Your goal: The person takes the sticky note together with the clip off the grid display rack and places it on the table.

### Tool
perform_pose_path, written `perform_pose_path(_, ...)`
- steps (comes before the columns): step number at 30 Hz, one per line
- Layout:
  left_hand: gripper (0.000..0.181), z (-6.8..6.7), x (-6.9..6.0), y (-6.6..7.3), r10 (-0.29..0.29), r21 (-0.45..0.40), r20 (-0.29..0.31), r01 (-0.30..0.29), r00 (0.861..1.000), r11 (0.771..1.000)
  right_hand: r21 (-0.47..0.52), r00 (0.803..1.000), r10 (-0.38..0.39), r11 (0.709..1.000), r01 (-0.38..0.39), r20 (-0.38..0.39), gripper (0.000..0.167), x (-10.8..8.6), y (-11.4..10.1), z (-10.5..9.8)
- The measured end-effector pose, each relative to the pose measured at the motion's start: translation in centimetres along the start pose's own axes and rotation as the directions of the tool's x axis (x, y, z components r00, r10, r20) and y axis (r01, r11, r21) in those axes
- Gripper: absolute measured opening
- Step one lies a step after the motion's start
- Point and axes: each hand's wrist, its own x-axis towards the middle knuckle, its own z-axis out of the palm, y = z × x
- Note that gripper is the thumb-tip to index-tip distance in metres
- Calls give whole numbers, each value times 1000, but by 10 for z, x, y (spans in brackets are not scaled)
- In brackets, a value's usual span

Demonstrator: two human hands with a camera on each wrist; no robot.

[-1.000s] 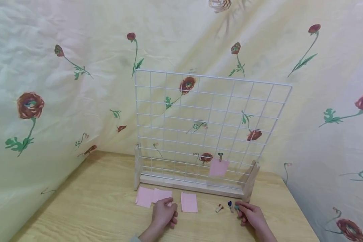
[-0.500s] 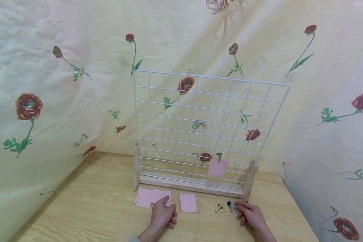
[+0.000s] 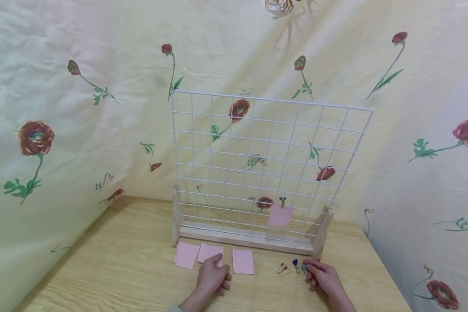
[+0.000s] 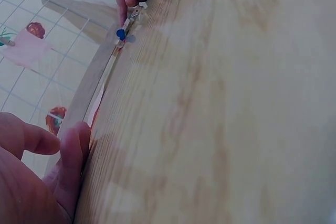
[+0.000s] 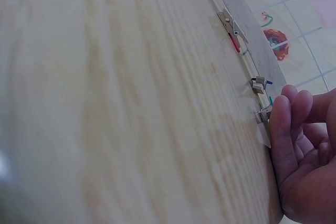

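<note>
Three pink paper pieces lie in a row; the fingers of my left hand (image 3: 212, 277) rest on the lower part of the middle one (image 3: 210, 252). The left piece (image 3: 186, 255) and right piece (image 3: 243, 261) lie on either side. My right hand (image 3: 326, 281) pinches a clip with a teal heart (image 3: 304, 267) at the table surface. Beside it lie a blue-heart clip (image 3: 296, 265) and a red-ended clip (image 3: 282, 268). In the right wrist view, the fingertips of my right hand (image 5: 307, 150) partly cover the teal clip (image 5: 263, 115).
Behind the papers, a white wire grid (image 3: 253, 147) stands in a wooden base (image 3: 245, 238). A fourth pink paper (image 3: 281, 216) hangs low on its right side from a clip (image 3: 282, 202). Flowered cloth (image 3: 132, 86) surrounds the wooden table (image 3: 113, 260).
My left hand and the middle paper have shifted slightly right, and a narrow gap now shows beside the left paper. My right hand stays at the teal clip.
</note>
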Motion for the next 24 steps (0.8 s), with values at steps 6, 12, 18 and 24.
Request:
perform_pose_path(6, 69, 0, 0, 1, -16, 4, -9, 16, 1000, 1000, -2, 1000, 4, 1000, -4, -23, 32, 0, 0, 1)
perform_pose_path(12, 66, 0, -2, 3, -13, 15, 11, 13, 1000, 1000, -1, 1000, 15, 1000, -15, -23, 33, -1, -1, 0)
perform_pose_path(18, 67, 0, -3, 4, -9, 4, 13, 9, 1000, 1000, 0, 1000, 12, 1000, -12, -16, 34, -2, -4, 0)
perform_pose_path(24, 68, -1, -2, 3, -17, -20, 22, 17, 1000, 1000, 9, 999, 23, 1000, -23, -24, 35, -1, -2, -2)
